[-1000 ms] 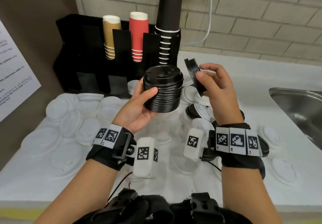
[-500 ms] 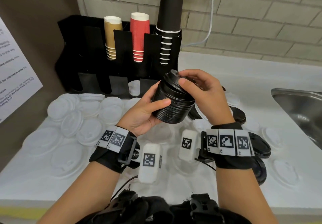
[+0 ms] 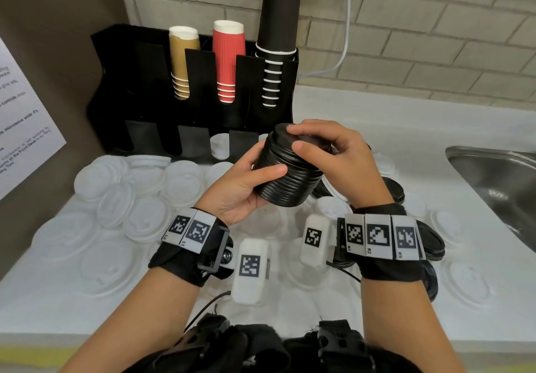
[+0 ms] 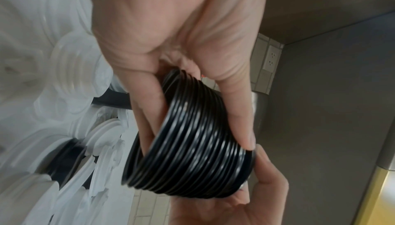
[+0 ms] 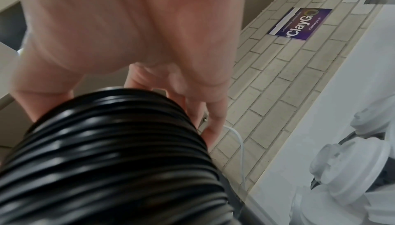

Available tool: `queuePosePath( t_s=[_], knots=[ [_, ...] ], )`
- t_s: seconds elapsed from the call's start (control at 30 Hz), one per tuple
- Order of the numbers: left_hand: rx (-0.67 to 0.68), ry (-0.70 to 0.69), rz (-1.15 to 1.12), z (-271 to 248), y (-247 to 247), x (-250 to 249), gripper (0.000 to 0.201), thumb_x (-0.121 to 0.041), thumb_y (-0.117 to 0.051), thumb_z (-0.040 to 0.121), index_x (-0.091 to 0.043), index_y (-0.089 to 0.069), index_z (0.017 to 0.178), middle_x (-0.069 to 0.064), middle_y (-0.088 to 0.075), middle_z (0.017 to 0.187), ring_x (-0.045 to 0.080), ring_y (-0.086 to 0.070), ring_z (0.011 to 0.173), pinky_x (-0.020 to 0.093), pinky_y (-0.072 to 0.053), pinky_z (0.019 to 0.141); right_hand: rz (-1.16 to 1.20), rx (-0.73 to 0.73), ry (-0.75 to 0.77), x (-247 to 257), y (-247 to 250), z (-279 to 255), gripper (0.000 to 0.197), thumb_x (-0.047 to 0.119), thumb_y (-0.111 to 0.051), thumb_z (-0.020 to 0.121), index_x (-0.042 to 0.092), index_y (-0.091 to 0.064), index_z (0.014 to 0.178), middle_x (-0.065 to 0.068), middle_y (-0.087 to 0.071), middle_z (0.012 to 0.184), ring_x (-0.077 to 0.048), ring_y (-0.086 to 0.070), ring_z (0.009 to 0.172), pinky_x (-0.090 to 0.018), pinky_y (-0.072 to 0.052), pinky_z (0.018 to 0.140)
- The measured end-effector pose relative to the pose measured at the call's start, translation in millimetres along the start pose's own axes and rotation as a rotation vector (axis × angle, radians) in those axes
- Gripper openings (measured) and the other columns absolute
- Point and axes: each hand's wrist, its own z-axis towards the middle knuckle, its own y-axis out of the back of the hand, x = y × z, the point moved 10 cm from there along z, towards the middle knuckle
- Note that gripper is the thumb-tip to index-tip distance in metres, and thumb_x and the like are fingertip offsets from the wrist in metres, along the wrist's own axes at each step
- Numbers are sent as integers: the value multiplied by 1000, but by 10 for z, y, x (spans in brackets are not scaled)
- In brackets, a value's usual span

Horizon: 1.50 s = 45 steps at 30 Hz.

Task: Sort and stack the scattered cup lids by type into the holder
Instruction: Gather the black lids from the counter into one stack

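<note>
Now pressed on, one lid tops the black stack [image 3: 285, 175], both hands' fingers [image 3: 268, 172] gripping it.

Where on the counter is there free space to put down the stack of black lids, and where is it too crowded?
Bare counter lies behind the hands, between the black holder and the sink. White lids crowd the left and front; loose black lids lie under the right hand. The left hand grips the black lid stack.

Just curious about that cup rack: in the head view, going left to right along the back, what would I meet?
Brown cups → red cups → tall black cups → white cable.
</note>
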Motion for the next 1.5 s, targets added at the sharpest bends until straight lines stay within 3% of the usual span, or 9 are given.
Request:
queuePosePath(
  t_s=[0.2, 0.5, 0.87, 1.03, 1.13, 1.2, 1.27, 1.37, 1.5],
  knots=[
    [-6, -5, -25, 1, -1, -28, 52, -13, -63, 79, -27, -56, 128, 1, -70, 111, 17, -69, 101, 30, -58, 74, -1, 7, 24, 13, -8, 16, 23, 25, -71, 79, 30, -71, 101, 1, -64, 115, -11, -57, 114, -26, -47, 96],
    [-24, -18, -63, -8, 18, -47, 48, -14, -62, 81, -25, -56, 127, 3, -69, 114, 18, -68, 104, 29, -57, 75, 15, 39, 43, -5, -31, 10, 27, 24, -76, 77, 33, -70, 101, -1, -59, 121, -11, -51, 123, -19, -47, 90],
    [-28, -18, -90, -25, 38, -39, 59, -30, -71, 71, -25, -56, 128, 3, -69, 115, 18, -67, 106, 33, -58, 79, -62, 116, 33, 8, -90, 81, 30, 29, -76, 78, 29, -69, 107, -1, -62, 121, -16, -55, 119, -45, -46, 101],
    [-50, -21, -90, -21, 81, -32, 51, -31, -71, 73, -26, -60, 122, 0, -71, 112, 17, -68, 105, 33, -58, 76, -211, 361, -5, 82, -233, 192, 37, 36, -71, 81, 31, -63, 117, 11, -62, 122, -6, -55, 118, -35, -48, 99],
    [-81, -38, -108, -11, 140, -91, 49, -28, -70, 74, -25, -60, 121, 2, -70, 117, 18, -67, 108, 33, -58, 78, -181, 306, -42, 110, -67, 255, 41, 43, -60, 86, 34, -55, 126, 16, -56, 123, 3, -53, 116, -17, -45, 94],
    [-97, -58, -142, -22, 210, -153, 53, -28, -73, 70, -23, -59, 121, 1, -70, 116, 17, -67, 108, 32, -58, 78, -246, 249, -61, 108, 95, 264, 27, 35, -55, 94, 27, -59, 120, 19, -58, 109, 14, -56, 94, -8, -43, 81],
    [-90, -91, -173, -46, 269, -235, 53, -28, -74, 67, -23, -59, 118, -1, -72, 113, 15, -68, 106, 30, -57, 77, -538, 411, -144, -91, 90, 195, 25, 35, -56, 94, 23, -61, 114, 13, -61, 104, 9, -56, 92, -14, -42, 81],
    [-101, -132, -176, -81, 346, -333, 55, -28, -72, 70, -23, -56, 123, -2, -71, 115, 15, -67, 108, 29, -57, 79, -1046, 831, -420, -697, 26, -169, 57, 55, -64, 81, 29, -49, 130, 2, -58, 115, -17, -55, 107, -33, -44, 96],
    [-105, -148, -168, -105, 366, -385, 54, -28, -70, 74, -22, -55, 126, 0, -70, 119, 17, -65, 112, 29, -57, 80, -1138, 982, -510, -1047, -99, -400, 82, 52, -78, 69, 30, -38, 137, 3, -46, 111, -19, -49, 103, -31, -44, 89]
  ],
)
